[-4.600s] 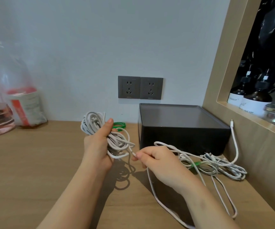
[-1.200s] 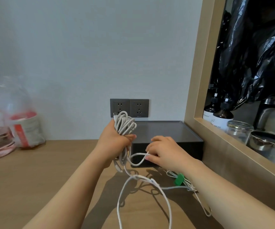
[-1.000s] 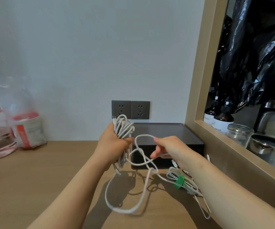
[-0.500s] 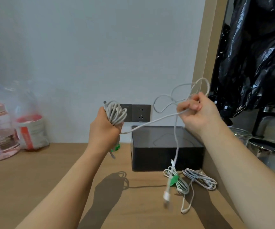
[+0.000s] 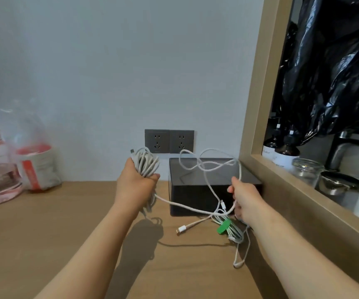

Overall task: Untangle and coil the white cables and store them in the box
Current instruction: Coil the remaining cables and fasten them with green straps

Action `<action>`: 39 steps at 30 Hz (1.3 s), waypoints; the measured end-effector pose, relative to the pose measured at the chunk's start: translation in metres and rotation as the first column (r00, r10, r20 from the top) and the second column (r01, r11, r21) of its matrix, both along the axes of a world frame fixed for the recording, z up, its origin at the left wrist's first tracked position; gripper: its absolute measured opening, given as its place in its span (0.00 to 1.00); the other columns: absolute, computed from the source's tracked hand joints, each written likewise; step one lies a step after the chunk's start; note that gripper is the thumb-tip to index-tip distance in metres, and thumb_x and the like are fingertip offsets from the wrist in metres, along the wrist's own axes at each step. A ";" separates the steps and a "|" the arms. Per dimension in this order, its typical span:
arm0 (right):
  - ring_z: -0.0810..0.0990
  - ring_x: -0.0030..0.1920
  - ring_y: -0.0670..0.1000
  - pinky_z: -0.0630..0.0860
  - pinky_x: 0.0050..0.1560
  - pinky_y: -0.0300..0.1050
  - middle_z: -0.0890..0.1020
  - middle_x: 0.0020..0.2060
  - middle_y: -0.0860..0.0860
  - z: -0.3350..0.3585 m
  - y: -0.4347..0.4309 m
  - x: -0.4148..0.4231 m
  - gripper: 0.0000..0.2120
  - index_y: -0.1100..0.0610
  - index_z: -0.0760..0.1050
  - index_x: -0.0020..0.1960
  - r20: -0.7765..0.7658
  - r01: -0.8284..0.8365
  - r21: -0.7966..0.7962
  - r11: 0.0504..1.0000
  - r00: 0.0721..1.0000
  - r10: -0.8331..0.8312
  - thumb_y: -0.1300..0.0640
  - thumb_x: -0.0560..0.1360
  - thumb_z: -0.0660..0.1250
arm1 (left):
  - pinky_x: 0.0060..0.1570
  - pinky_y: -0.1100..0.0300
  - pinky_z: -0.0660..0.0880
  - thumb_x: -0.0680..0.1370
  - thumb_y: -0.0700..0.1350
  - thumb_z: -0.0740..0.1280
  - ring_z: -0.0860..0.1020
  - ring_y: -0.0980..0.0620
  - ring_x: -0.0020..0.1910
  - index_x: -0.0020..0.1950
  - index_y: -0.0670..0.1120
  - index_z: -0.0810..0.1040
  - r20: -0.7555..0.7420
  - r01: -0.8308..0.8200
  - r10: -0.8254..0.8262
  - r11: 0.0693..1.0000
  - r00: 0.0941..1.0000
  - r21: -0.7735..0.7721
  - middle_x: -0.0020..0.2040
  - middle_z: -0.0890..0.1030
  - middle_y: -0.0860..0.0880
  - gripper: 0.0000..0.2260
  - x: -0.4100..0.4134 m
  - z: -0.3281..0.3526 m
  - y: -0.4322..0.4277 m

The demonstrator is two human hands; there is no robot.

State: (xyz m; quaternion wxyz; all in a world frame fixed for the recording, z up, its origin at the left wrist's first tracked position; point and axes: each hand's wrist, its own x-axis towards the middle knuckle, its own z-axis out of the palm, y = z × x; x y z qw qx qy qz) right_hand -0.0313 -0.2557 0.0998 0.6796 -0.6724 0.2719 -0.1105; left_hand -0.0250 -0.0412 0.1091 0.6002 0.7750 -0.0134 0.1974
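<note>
Wooden desk (image 5: 45,234) below wall sockets (image 5: 169,141); left hand (image 5: 136,186) grips the cable coil (image 5: 146,164), right hand (image 5: 245,196) holds its loose strand (image 5: 185,206).

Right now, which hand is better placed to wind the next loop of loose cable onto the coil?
Right. The right hand grips the loose cable that loops over the box, so it is probably free to guide it. The left hand is full, clamped round the coil.

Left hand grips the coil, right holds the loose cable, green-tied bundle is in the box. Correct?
One slip: in the head view the green-tied bundle lies on the table in front of the box, not in it. The rest holds.
</note>
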 end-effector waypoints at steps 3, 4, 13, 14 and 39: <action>0.69 0.33 0.54 0.70 0.39 0.48 0.70 0.34 0.53 -0.030 -0.003 -0.005 0.11 0.58 0.67 0.39 0.095 0.143 -0.218 0.965 0.988 -0.124 0.58 0.75 0.66 | 0.47 0.48 0.79 0.73 0.37 0.70 0.79 0.48 0.39 0.50 0.52 0.73 -0.057 0.051 -0.053 0.998 0.997 -0.046 0.42 0.79 0.48 0.12 -0.002 -0.025 -0.008; 0.71 0.37 0.54 0.73 0.42 0.50 0.71 0.40 0.53 -0.032 0.000 -0.009 0.07 0.58 0.67 0.45 0.192 0.238 -0.283 0.929 0.963 -0.188 0.59 0.74 0.66 | 0.47 0.47 0.79 0.73 0.36 0.70 0.79 0.47 0.38 0.49 0.53 0.73 -0.076 0.064 -0.068 0.996 0.995 -0.063 0.42 0.80 0.48 0.13 -0.002 -0.032 -0.011; 0.77 0.42 0.44 0.72 0.43 0.37 0.78 0.39 0.45 -0.018 0.067 -0.014 0.07 0.47 0.70 0.53 0.180 -0.331 -0.640 0.693 0.813 0.554 0.58 0.77 0.60 | 0.44 0.44 0.76 0.71 0.36 0.72 0.77 0.45 0.32 0.38 0.42 0.77 -0.195 0.118 -0.214 0.904 0.957 -0.412 0.31 0.80 0.42 0.05 0.015 -0.066 -0.016; 0.78 0.42 0.44 0.73 0.45 0.38 0.79 0.39 0.46 -0.022 0.066 -0.005 0.10 0.48 0.69 0.57 0.244 -0.308 -0.579 0.755 0.818 0.521 0.57 0.78 0.61 | 0.43 0.43 0.75 0.72 0.35 0.71 0.76 0.45 0.30 0.37 0.40 0.78 -0.214 0.124 -0.251 0.872 0.944 -0.474 0.30 0.79 0.41 0.05 0.019 -0.067 -0.014; 0.68 0.56 0.36 0.70 0.57 0.34 0.69 0.48 0.34 -0.052 0.085 -0.003 0.11 0.42 0.74 0.32 0.050 -0.518 -0.762 0.389 0.552 0.833 0.50 0.68 0.74 | 0.32 0.57 0.74 0.73 0.42 0.70 0.77 0.51 0.30 0.42 0.43 0.78 -0.250 0.007 -0.392 0.549 0.885 -0.836 0.32 0.78 0.48 0.04 0.035 -0.076 0.006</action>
